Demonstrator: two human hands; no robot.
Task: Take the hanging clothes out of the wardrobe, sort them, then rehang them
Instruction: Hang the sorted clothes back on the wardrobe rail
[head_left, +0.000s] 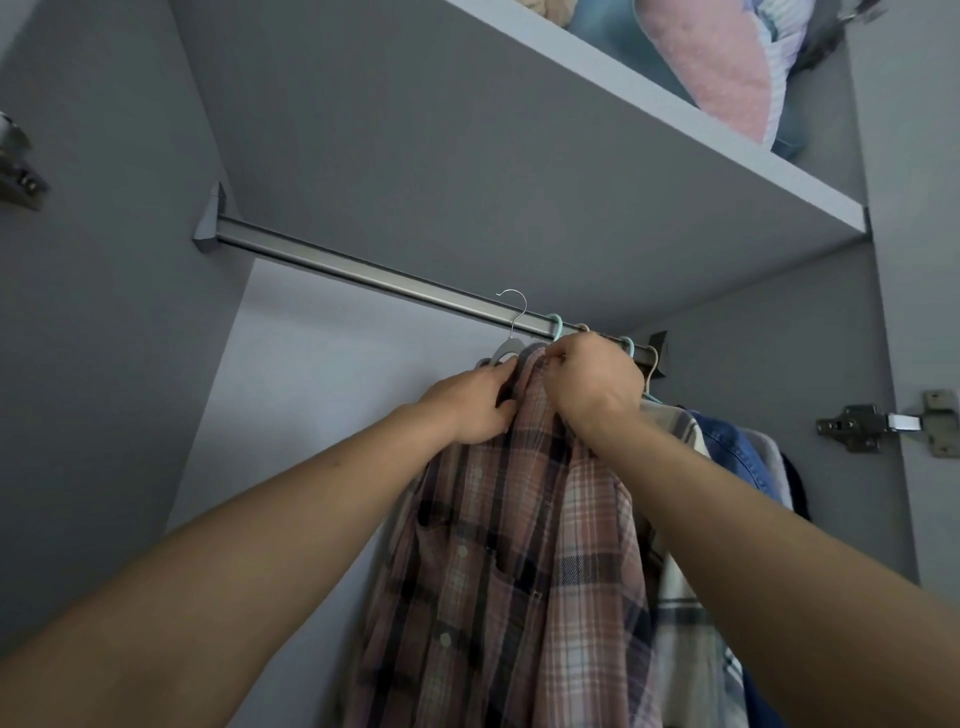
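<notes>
Rail (363, 273) runs from near left to far right, and I judge the next move hangs on it: the grey hanger (505, 351) has its hook just in front of the rail. Pink plaid shirt (514, 545) hangs below both hands. My left hand (475, 408) grips the collar and hanger; my right hand (592, 379) pinches the collar.

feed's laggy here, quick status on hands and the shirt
Left hand and right hand both gripping pink plaid shirt at collar. Its hanger hook looks off the rail. Other clothes crowd right.
</notes>
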